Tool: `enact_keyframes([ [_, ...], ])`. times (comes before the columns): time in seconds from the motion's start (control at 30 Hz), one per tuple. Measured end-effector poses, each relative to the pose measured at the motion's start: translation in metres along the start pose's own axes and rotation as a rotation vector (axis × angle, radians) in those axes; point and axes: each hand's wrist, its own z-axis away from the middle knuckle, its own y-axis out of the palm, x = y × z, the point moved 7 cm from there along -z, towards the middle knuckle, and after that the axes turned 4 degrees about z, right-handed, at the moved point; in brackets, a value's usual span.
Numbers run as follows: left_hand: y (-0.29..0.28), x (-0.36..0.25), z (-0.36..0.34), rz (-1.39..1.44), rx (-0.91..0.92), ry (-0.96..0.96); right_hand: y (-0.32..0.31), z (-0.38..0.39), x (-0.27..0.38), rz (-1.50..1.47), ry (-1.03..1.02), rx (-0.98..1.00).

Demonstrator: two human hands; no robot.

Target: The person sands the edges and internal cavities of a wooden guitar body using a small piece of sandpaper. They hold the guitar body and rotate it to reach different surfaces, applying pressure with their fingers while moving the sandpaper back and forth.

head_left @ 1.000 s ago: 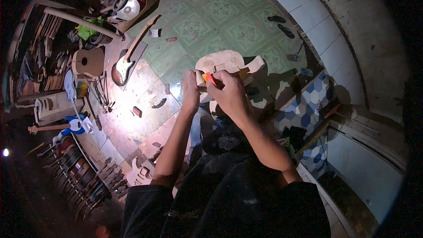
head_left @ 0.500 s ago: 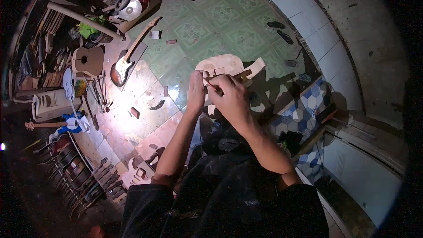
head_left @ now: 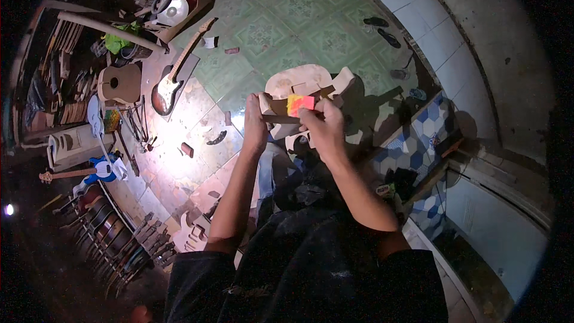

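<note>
An unfinished pale wooden guitar body (head_left: 299, 79) is in front of me, with a curved horn (head_left: 342, 79) at its right and its near edge in shade. My left hand (head_left: 255, 127) grips the left end of the body, fingers upright along it. In my right hand (head_left: 323, 125), thumb and fingers pinch a small flat red-and-yellow piece (head_left: 302, 105) over the near edge. Its material cannot be made out. Below the edge another bit of pale wood (head_left: 297, 142) shows, partly hidden by my right hand and the shadow.
A sunburst electric guitar (head_left: 165, 94) lies on the tiled floor to the left. Further left are an acoustic guitar body (head_left: 119, 82), a blue guitar (head_left: 103, 169) and a rack of instruments (head_left: 107, 227). Dark sandals (head_left: 388, 37) lie at the far right, near a white-tiled ledge (head_left: 412, 12).
My right hand has turned and lowered slightly, so the red-and-yellow piece now shows its flat face. The guitar body has tilted, its horn rising, and my left hand has shifted slightly left.
</note>
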Motion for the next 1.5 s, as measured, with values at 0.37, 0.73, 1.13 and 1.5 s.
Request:
enact_keyframes([
  [0.37,0.001,0.006,0.001,-0.023,0.012,-0.012,0.028,0.014,-0.002,-0.147,0.086,0.070],
  [0.73,0.015,-0.016,0.017,-0.015,-0.022,-0.048,0.026,0.016,0.027,-0.137,0.114,0.110],
  [1.13,0.011,0.003,0.004,0.051,-0.003,-0.009,0.012,0.011,0.045,-0.267,0.040,0.133],
  [1.5,-0.021,0.035,-0.020,0.356,-0.076,-0.087,-0.006,0.019,0.000,-0.378,0.199,0.051],
])
